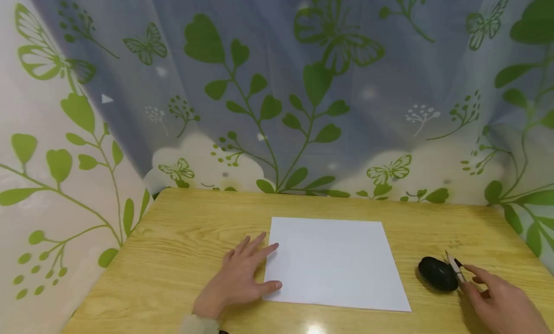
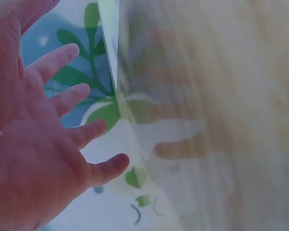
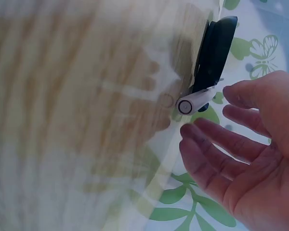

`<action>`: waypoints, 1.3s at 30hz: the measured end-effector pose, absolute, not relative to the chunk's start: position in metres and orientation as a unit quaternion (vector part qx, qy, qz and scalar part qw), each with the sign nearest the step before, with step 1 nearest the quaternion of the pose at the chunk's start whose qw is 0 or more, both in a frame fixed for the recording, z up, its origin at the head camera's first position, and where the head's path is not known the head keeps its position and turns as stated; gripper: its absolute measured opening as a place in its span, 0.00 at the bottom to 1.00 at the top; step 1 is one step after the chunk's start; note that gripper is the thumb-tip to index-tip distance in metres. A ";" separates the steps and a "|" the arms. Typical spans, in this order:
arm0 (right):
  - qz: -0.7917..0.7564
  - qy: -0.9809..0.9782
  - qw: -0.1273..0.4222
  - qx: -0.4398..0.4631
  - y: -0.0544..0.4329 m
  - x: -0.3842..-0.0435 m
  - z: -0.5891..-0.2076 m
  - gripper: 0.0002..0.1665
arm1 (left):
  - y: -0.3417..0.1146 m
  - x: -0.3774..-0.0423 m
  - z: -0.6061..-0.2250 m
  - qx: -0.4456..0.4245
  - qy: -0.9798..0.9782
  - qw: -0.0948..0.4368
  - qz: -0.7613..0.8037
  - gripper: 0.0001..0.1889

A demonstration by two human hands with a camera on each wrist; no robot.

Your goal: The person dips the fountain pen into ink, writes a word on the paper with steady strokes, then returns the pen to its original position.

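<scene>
Slim pale pen (image 3: 198, 101) beside rounded black mouse (image 1: 437, 275), toward wood-grained counter (image 1: 195, 218) right edge; left hand (image 1: 240, 276) spread, right hand (image 1: 502, 295) fingers apart.

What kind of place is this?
It looks like a little drawing or writing spot, maybe at home. There's a table with white paper and a pen, and butterfly cloth hanging behind.

Two hands are counted in the head view: a left hand (image 1: 237, 278) at lower centre-left, a right hand (image 1: 504, 298) at lower right. One white sheet (image 1: 333, 264), one black rounded object (image 1: 436, 275), one pen (image 1: 456, 268), one desk (image 1: 190, 218) and six printed butterflies (image 1: 389, 170) are seen.
</scene>
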State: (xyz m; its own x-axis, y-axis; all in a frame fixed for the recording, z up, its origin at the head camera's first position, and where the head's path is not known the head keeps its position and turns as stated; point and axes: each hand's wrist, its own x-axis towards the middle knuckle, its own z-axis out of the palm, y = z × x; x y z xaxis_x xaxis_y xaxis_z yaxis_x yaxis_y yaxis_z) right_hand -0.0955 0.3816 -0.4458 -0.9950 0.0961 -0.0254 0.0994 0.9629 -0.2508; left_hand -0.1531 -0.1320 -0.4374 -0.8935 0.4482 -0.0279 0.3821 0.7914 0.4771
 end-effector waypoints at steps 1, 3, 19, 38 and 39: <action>-0.129 0.990 0.008 0.050 0.383 -0.095 -0.447 0.28 | -0.131 -0.154 -0.437 0.226 0.942 0.075 0.237 0.40; -0.132 0.990 0.012 0.054 0.385 -0.095 -0.450 0.27 | -0.128 -0.156 -0.437 0.236 0.938 0.083 0.238 0.40; -0.137 0.988 0.052 0.040 0.392 -0.102 -0.456 0.29 | -0.114 -0.176 -0.432 0.280 0.934 0.108 0.193 0.41; -0.134 0.990 0.045 0.025 0.390 -0.104 -0.453 0.31 | -0.109 -0.176 -0.434 0.273 0.938 0.145 0.159 0.40; -0.133 0.990 0.038 0.020 0.390 -0.103 -0.453 0.31 | -0.108 -0.176 -0.434 0.272 0.938 0.146 0.159 0.40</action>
